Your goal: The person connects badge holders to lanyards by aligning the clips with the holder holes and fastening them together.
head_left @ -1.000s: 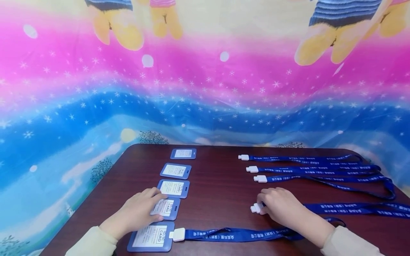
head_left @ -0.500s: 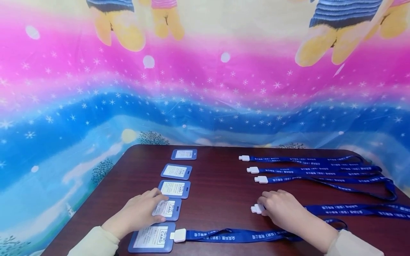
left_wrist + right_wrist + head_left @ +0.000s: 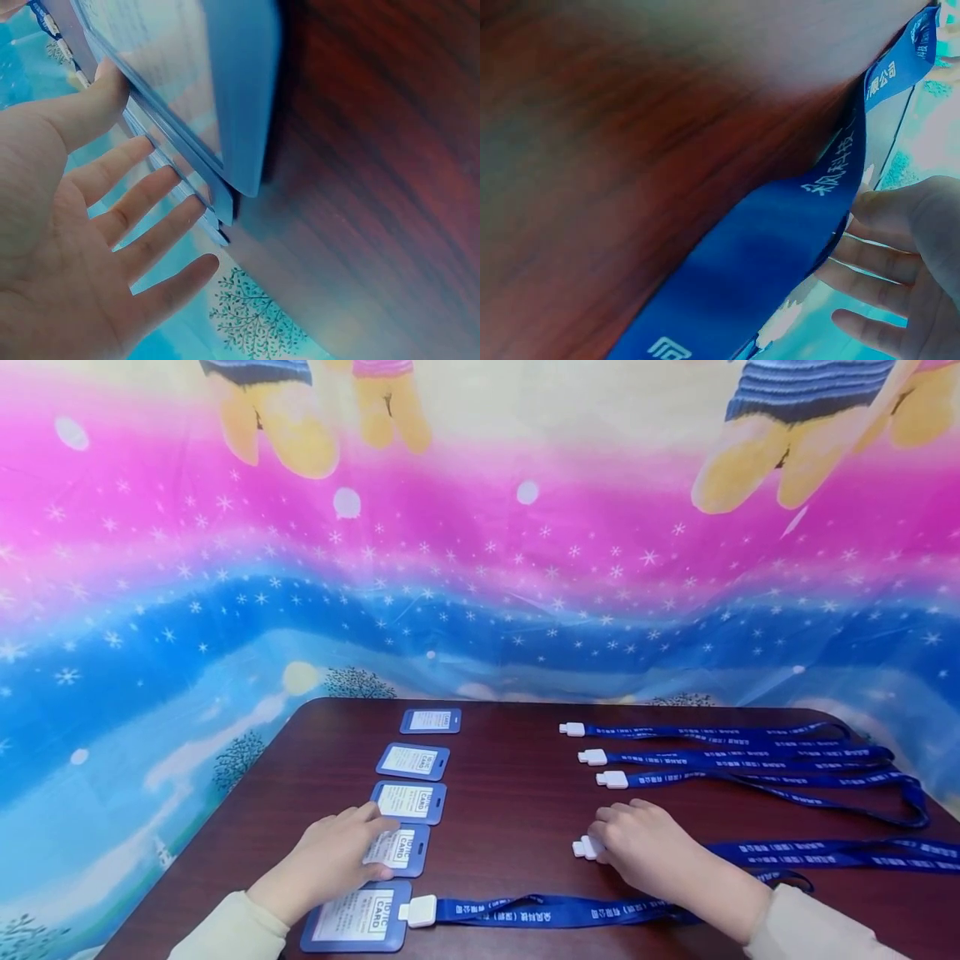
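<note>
In the head view my left hand (image 3: pixel 322 856) spans a blue ID card holder (image 3: pixel 414 850), thumb at its near edge and fingers at its far edge. The left wrist view shows those fingers spread along the stacked-looking edges of the holders (image 3: pixel 238 97). Across the table, my right hand (image 3: pixel 648 843) pinches the white clip (image 3: pixel 582 848) of a blue lanyard (image 3: pixel 795 853), whose strap trails right beneath the wrist. Closest to me lies another card holder (image 3: pixel 352 928), joined by its white clip (image 3: pixel 420 911) to a printed blue lanyard (image 3: pixel 525 912).
Three more card holders (image 3: pixel 412 762) form a column beyond my left hand. At the back right, three folded lanyards (image 3: pixel 705 757) lie with white clips facing left. The dark wooden table (image 3: pixel 510 835) ends at a colourful printed cloth (image 3: pixel 480 543).
My right hand has moved left with the white clip, dragging its lanyard along. The left hand and its card holder have shifted slightly right.
</note>
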Action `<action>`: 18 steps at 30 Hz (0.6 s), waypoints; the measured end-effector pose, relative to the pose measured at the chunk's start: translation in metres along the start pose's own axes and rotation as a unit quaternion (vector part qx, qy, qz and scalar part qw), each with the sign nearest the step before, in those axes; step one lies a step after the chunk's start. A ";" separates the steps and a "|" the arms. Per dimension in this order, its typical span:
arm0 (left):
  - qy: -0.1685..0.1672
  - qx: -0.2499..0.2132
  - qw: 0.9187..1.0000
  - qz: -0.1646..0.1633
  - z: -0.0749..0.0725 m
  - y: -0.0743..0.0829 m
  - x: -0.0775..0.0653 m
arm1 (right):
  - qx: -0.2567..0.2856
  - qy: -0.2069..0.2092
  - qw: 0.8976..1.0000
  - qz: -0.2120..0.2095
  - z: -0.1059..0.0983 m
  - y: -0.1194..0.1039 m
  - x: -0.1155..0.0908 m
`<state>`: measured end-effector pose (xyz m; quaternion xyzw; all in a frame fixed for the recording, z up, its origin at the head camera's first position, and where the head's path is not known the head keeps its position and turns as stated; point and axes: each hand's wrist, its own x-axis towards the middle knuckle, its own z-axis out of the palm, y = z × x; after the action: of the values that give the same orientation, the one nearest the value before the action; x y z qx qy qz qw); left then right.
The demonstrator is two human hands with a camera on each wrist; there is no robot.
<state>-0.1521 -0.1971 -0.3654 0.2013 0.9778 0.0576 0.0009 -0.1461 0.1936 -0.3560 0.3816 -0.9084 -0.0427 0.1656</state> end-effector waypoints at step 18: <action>0.007 0.005 1.000 -0.004 0.000 0.001 0.001 | -0.048 -0.009 0.997 -0.057 -0.004 -0.015 0.036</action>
<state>-0.1525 -0.1960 -0.3656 0.1973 0.9788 0.0547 -0.0070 -0.1582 0.1582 -0.3457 0.4243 -0.8834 -0.0993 0.1725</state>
